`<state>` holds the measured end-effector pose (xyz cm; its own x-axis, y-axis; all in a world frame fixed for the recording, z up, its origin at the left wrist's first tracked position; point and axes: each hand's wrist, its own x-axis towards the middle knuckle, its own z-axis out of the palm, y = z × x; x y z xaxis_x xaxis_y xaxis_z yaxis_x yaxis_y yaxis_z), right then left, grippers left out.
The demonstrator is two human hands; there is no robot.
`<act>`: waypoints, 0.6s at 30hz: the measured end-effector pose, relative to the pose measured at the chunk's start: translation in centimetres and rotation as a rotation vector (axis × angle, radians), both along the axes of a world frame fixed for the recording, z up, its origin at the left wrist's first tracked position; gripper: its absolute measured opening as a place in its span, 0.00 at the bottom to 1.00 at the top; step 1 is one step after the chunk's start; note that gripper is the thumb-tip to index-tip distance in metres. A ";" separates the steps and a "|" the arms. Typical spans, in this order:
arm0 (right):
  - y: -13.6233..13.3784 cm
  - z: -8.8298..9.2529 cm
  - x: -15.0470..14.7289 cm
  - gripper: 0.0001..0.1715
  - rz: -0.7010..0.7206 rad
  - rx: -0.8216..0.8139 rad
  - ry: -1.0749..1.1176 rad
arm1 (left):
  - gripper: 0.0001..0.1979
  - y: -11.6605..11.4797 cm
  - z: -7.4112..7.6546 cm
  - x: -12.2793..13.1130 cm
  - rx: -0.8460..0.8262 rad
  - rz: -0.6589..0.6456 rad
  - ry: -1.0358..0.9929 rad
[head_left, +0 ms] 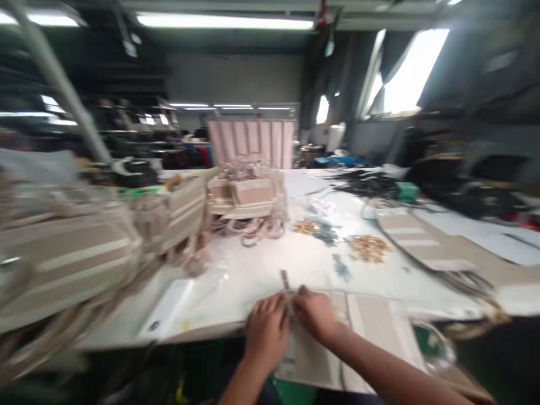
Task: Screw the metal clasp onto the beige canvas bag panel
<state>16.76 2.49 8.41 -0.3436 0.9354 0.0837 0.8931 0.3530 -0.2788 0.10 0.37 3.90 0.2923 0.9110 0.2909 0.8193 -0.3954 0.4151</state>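
Whole view motion-blurred; fine detail lost.

Hands at 6 o'clock, at the near edge of the white table [295, 259]. Left hand [268, 332] and right hand [316, 315] are pressed close together, knuckles up and fingers curled in. Both pinch a narrow strip [286, 279], whose tip sticks up between the fingertips toward 12 o'clock. The strip's lower part is hidden between the hands.

Under the hands, and reaching toward 3 o'clock from them, lies a flat beige fabric panel [371, 326], which overhangs the table edge. The right forearm crosses it.

At 9 o'clock, a big blurred heap of beige striped bags [63, 259] is stacked on the table. At 11 o'clock from the hands, further back, is a smaller cluster of bags [248, 197] with looped handles. A clear plastic sheet [177, 304] lies flat at 9 o'clock, just beside the left hand.

At 1 o'clock from the hands are two small piles of brass hardware [370, 247], well apart from them. Beyond, at 1 o'clock far back, is a tangle of black straps [367, 183] with a green box [407, 191] beside it. At 3 o'clock, another long beige panel [422, 236] lies on the table.
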 end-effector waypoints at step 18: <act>8.9 -1.9 22.0 0.17 -0.612 -0.139 -0.047 | 0.24 3.4 -3.5 -0.3 0.188 -0.044 0.103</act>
<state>38.78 11.41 6.51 0.2568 0.9649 -0.0554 0.9344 -0.2625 -0.2407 -0.16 3.75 0.39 0.3679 0.8290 0.4211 0.8338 -0.4946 0.2452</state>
